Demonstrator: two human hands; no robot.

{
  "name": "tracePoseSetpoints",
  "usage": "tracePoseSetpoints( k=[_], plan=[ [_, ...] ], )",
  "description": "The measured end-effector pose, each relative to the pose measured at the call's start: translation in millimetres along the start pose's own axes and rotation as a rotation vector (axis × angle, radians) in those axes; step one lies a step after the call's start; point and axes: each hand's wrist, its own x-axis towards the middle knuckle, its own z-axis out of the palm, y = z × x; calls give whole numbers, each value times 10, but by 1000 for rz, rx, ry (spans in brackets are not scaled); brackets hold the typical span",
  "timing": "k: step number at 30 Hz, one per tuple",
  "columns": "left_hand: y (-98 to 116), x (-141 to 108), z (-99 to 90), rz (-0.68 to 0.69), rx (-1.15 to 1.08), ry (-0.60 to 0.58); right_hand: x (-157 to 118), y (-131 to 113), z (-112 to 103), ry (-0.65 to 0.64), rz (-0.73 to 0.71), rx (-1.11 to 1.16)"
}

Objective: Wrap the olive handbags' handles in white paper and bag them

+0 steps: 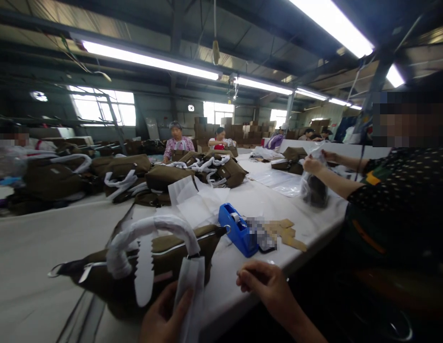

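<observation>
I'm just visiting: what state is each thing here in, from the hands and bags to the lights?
Nearest olive handbag: on the table, handle up
Its handle: wrapped in white
White strip: pinched in the left hand
Right hand: empty or not, unclear; thumb and fingers together
Blue tape dispenser: upright
Bags behind: heaped
Clear plastic bag: held by a co-worker
Tube lights: lit

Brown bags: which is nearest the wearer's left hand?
The front bag, with the left hand gripping the white strip against it; the other bags lie farther back.
</observation>
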Motion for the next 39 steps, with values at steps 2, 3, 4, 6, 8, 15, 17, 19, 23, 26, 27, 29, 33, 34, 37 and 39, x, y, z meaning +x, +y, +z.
tracePoseSetpoints(
  k=[2,3,4,6,8,15,17,19,23,26,27,29,33,34,37,39],
  plan=[
    [18,-25,13,6,-17,-10,2,-198,229,-115,-29,39],
    [30,-39,20,16,-24,-14,21,-270,345,-152,-36,56],
    [43,-53,27,30,-30,-16,50,-321,458,-176,-40,64],
    [68,-78,37,62,-36,-9,131,-369,658,-178,-48,46],
    [87,-94,42,87,-32,0,223,-369,803,-147,-65,-61],
    [51,-96,10,64,-32,-27,391,-400,828,-41,-169,-680],
    [30,-89,-16,61,-27,-38,420,-377,767,-8,-153,-750],
    [16,-81,-45,59,-22,-47,460,-277,709,-86,0,-603],
    [11,-60,-83,31,-40,-69,518,91,640,-367,326,-128],
    [12,-33,-92,20,-82,-74,459,292,630,-296,308,-38],
    [9,-23,-91,16,-95,-74,416,312,635,-254,288,-12],
    [-3,-7,-85,14,-118,-79,313,279,659,-164,228,56],
    [-13,-5,-39,47,-105,-95,180,54,808,-129,96,156],
    [-6,-9,-25,57,-97,-100,181,-1,862,-148,81,170],
    [46,-25,2,75,-88,-91,227,-103,997,-184,78,224],
    [95,-34,6,76,-104,-70,223,-109,1024,-209,108,297]
  ],
)
